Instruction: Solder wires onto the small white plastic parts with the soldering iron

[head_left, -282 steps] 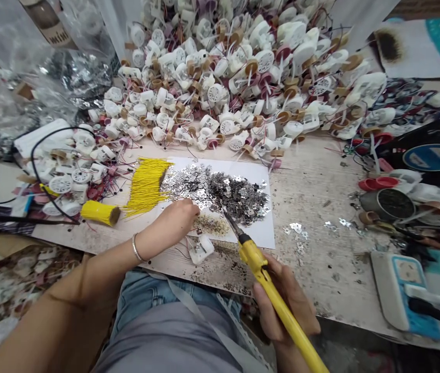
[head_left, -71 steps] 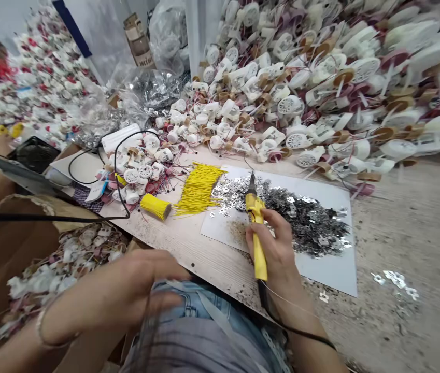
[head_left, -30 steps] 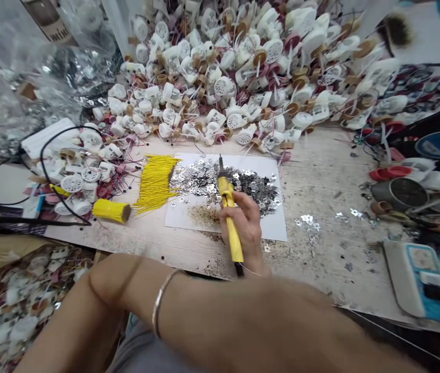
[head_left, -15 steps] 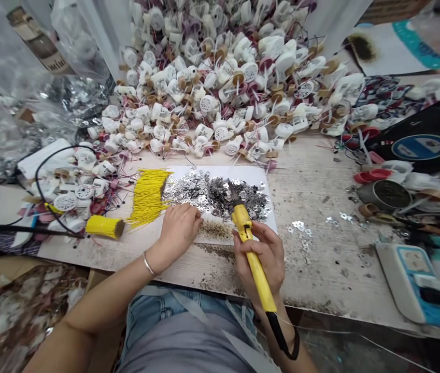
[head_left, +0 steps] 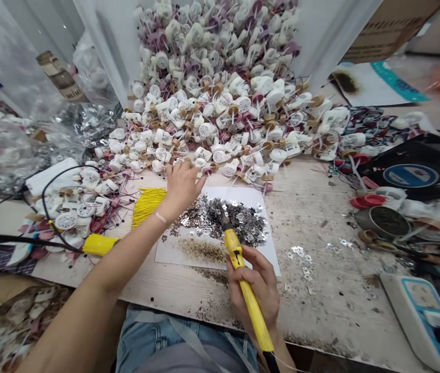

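My left hand [head_left: 183, 189] reaches forward over the yellow wires, fingertips at the near edge of a large heap of white plastic parts with wire leads [head_left: 212, 109]. It appears to hold nothing. My right hand [head_left: 253, 290] grips a yellow soldering iron [head_left: 237, 269], whose metal tip points into a pile of small silver metal pieces [head_left: 223, 220]. That pile lies on a white sheet [head_left: 266, 256], which also bears a patch of brown residue [head_left: 200, 251]. Thin yellow wires [head_left: 147, 207] lie partly under my left forearm.
A yellow wire bundle [head_left: 97, 244] and more white parts [head_left: 83, 204] lie left of the sheet. Loose metal pieces [head_left: 299, 254] dot the worn wooden tabletop [head_left: 321, 300]. A metal tin [head_left: 381, 221], red caps [head_left: 363, 202] and a power strip [head_left: 410, 305] stand right.
My left hand has moved forward off the sheet to the edge of the white parts. The right hand still grips the iron, and the view has tilted farther up the table.
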A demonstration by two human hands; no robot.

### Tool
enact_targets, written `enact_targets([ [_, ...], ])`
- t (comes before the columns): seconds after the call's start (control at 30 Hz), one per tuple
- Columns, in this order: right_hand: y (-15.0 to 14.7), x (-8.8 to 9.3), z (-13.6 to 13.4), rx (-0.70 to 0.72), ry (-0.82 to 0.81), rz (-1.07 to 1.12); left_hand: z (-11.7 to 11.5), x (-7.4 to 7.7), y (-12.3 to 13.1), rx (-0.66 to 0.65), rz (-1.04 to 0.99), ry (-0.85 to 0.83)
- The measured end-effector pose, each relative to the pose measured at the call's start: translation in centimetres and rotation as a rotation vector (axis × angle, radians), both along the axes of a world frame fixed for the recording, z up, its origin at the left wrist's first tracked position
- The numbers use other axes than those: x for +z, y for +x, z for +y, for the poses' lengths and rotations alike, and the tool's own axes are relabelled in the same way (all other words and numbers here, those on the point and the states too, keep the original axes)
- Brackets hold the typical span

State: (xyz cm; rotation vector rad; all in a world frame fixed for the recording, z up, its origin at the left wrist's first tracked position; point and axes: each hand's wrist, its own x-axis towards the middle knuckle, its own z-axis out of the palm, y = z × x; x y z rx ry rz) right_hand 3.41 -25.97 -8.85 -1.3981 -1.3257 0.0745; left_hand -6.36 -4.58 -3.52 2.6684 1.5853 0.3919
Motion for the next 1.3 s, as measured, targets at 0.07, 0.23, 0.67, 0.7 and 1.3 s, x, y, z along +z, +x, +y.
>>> enact_targets([
  [0.07,-0.3,0.0,-0.2,0.033,0.001,0.001,2.7,-0.2,1.8,0.076,0.044,-0.011],
  [0.23,-0.1,0.0,-1.1,0.018,0.007,0.022,5.0,-1.2,2.1,0.103,0.008,-0.135],
  [0.67,-0.6,0.2,-1.5,0.032,0.038,0.053,4.8,-1.4,1.5,0.121,-0.072,-0.152],
  [0.7,-0.5,0.2,-1.7,0.011,0.035,0.060,4.8,-1.1,1.2,0.142,-0.151,-0.137],
  [1.3,-1.4,0.4,1.3,0.174,0.008,0.052,-12.3,1.9,-7.3,-0.216,-0.054,-0.669],
])
